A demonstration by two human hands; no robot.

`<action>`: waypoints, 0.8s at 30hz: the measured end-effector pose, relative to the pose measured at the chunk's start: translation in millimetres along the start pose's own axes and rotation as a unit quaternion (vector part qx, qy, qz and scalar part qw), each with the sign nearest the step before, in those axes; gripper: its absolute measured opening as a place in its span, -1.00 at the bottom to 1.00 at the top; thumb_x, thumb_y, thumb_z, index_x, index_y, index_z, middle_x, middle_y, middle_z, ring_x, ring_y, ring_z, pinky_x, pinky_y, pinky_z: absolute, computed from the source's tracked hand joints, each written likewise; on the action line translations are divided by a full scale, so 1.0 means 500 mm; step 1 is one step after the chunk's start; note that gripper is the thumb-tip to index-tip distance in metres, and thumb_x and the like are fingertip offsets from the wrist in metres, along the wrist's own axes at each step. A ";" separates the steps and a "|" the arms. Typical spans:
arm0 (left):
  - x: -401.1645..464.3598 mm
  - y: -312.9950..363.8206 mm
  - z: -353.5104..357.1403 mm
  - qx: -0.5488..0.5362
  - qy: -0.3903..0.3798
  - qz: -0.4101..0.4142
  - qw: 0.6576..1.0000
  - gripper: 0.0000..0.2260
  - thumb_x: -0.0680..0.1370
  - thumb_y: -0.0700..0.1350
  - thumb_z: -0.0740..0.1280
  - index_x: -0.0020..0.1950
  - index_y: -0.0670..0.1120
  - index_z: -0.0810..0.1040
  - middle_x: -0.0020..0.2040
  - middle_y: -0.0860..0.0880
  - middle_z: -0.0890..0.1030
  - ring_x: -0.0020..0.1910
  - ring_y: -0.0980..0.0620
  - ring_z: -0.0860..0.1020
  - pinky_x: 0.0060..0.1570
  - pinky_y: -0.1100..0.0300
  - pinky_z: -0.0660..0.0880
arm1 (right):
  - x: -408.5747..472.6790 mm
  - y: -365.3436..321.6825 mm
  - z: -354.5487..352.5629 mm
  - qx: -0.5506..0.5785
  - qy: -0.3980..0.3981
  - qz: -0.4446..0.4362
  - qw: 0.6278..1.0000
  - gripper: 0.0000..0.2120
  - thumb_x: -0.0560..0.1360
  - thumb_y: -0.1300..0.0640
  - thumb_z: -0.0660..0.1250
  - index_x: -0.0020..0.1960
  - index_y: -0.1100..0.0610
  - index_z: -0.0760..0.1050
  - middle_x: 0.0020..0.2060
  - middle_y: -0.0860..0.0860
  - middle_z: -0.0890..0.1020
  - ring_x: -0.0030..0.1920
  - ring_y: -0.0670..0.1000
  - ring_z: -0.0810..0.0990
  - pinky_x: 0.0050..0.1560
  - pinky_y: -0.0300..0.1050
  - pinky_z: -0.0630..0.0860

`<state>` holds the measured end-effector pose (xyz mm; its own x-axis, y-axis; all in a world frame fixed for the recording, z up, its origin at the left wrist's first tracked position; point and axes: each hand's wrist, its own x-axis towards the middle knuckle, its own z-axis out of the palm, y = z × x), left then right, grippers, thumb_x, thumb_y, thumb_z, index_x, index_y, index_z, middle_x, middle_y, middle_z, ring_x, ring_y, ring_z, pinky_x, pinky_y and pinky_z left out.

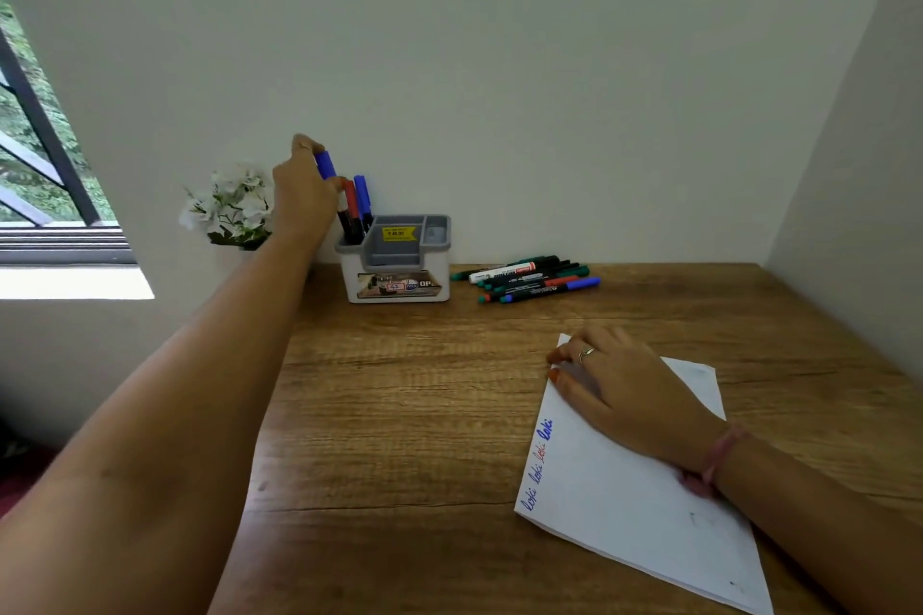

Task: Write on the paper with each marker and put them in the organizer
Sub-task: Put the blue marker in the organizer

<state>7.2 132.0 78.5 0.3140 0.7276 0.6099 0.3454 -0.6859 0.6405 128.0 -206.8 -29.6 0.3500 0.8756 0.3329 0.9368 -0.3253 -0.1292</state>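
My left hand (304, 195) reaches to the back of the desk and pinches a blue-capped marker (325, 165) above the left slot of the white and grey organizer (399, 287). A red-capped marker (351, 200) and another blue-capped marker (362, 195) stand in that slot. A loose pile of markers (529, 278) with green, red and blue caps lies to the right of the organizer. My right hand (619, 390) rests flat on the white paper (624, 504), which carries blue and red words along its left edge.
A small pot of white flowers (232, 207) stands left of the organizer, partly behind my left hand. The wooden desk (399, 415) sits in a corner, with a wall behind and another on the right. A window (40, 155) is at the left.
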 end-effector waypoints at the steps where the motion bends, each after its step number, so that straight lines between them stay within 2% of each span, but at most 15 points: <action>1: -0.002 -0.008 0.007 0.013 -0.016 -0.007 1.000 -0.69 0.51 -0.25 0.35 0.21 -0.18 0.37 0.02 -0.19 0.50 -0.10 -0.07 0.51 -0.12 0.12 0.51 | 0.000 0.000 0.000 0.001 -0.002 0.001 1.000 -0.40 0.46 -0.26 -0.15 0.22 -0.04 0.48 0.11 -0.10 0.51 0.08 -0.10 0.42 0.05 -0.15 0.38; 5: -0.014 -0.016 0.030 0.020 -0.043 -0.034 0.998 -0.71 0.51 -0.24 0.35 0.21 -0.22 0.43 0.08 -0.24 0.54 0.00 -0.11 0.54 -0.03 0.12 0.47 | -0.001 -0.001 0.000 0.003 -0.003 0.003 1.000 -0.41 0.45 -0.26 -0.15 0.22 -0.06 0.47 0.13 -0.12 0.49 0.09 -0.13 0.39 0.03 -0.19 0.30; 8: -0.021 -0.014 0.041 0.025 -0.048 -0.038 0.998 -0.74 0.52 -0.21 0.34 0.17 -0.25 0.46 0.11 -0.27 0.53 0.06 -0.17 0.54 0.08 0.00 0.51 | 0.000 -0.001 -0.001 0.004 -0.004 0.003 1.000 -0.40 0.45 -0.25 -0.16 0.23 -0.05 0.47 0.14 -0.11 0.48 0.10 -0.12 0.39 0.01 -0.20 0.25; 15: -0.022 -0.027 0.038 0.032 -0.051 -0.022 0.998 -0.63 0.51 -0.26 0.34 0.31 -0.23 0.44 0.21 -0.27 0.51 0.10 -0.18 0.54 0.14 0.00 0.49 | -0.002 -0.002 0.000 0.012 0.005 0.003 1.000 -0.43 0.46 -0.23 -0.13 0.20 -0.04 0.50 0.10 -0.10 0.51 0.08 -0.09 0.42 0.02 -0.16 0.29; 19: -0.028 -0.030 0.036 0.015 -0.062 -0.037 0.997 -0.61 0.49 -0.26 0.37 0.31 -0.20 0.43 0.12 -0.26 0.58 0.06 -0.12 0.57 0.02 0.16 0.46 | -0.002 -0.004 -0.004 0.006 -0.003 0.003 1.000 -0.40 0.45 -0.24 -0.17 0.22 -0.05 0.48 0.10 -0.11 0.49 0.08 -0.10 0.40 0.04 -0.16 0.32; 24: -0.035 -0.024 0.036 -0.001 -0.041 -0.061 0.997 -0.63 0.48 -0.20 0.40 0.26 -0.20 0.45 0.05 -0.24 0.61 0.03 -0.10 0.59 -0.03 0.19 0.42 | -0.003 -0.005 -0.005 0.011 -0.004 0.005 1.000 -0.41 0.44 -0.24 -0.16 0.23 -0.06 0.48 0.10 -0.11 0.49 0.09 -0.10 0.40 0.05 -0.17 0.32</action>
<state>13.4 127.7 51.9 0.3401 0.8044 0.4872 0.3844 -0.5917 0.7086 125.2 -208.0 -27.4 0.3586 0.8755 0.3239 0.9331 -0.3255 -0.1532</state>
